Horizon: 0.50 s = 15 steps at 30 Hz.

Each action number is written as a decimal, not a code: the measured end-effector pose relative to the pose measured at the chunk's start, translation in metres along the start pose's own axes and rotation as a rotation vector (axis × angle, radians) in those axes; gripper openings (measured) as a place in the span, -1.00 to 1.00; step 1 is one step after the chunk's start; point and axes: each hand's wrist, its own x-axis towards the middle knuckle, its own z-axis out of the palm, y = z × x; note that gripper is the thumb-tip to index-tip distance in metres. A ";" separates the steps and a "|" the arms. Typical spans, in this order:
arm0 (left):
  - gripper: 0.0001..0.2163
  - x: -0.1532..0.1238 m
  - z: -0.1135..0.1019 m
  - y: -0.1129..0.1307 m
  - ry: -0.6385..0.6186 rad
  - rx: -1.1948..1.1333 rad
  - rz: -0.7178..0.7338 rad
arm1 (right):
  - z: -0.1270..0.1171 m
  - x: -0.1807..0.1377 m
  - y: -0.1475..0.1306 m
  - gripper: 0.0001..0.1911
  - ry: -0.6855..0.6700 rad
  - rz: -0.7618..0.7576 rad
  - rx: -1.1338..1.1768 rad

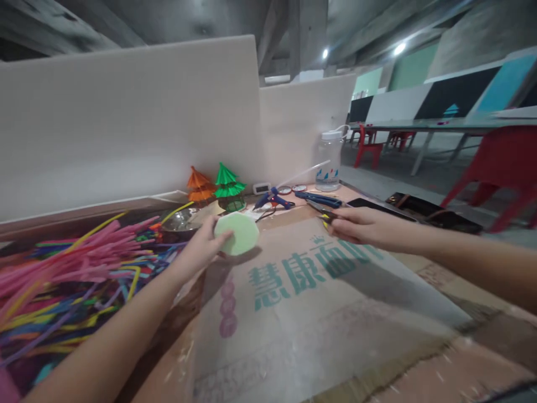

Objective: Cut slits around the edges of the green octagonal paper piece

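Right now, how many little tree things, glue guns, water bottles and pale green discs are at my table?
Orange tree-shaped decoration and green tree-shaped decoration: 2
Blue glue gun: 1
Water bottle: 1
Pale green disc, in the left hand: 1
Total: 5

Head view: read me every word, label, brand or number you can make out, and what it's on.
"慧康面": large teal characters on the pale flat sack; what follows is partly covered by the right hand, unreadable.
Round purple-pink marks on its left: too blurred to read.
Faint reddish print on the sack: blurred.
Small white rectangular device: too small to read.
Clear plastic bottle: coloured marks, no legible words.
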 end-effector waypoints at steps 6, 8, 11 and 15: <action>-0.67 -0.030 0.021 0.015 0.025 -0.073 0.151 | 0.086 0.091 -0.014 -0.56 0.192 -0.235 0.146; -0.69 -0.037 0.027 0.005 0.044 -0.056 0.139 | 0.107 0.105 -0.013 -0.66 0.207 -0.265 0.244; -0.68 -0.043 0.033 -0.018 0.065 0.055 0.161 | 0.126 0.110 -0.009 -0.81 0.208 -0.273 0.339; -0.66 -0.044 0.036 -0.042 -0.001 0.160 0.146 | 0.129 0.102 -0.008 -0.84 0.187 -0.289 0.270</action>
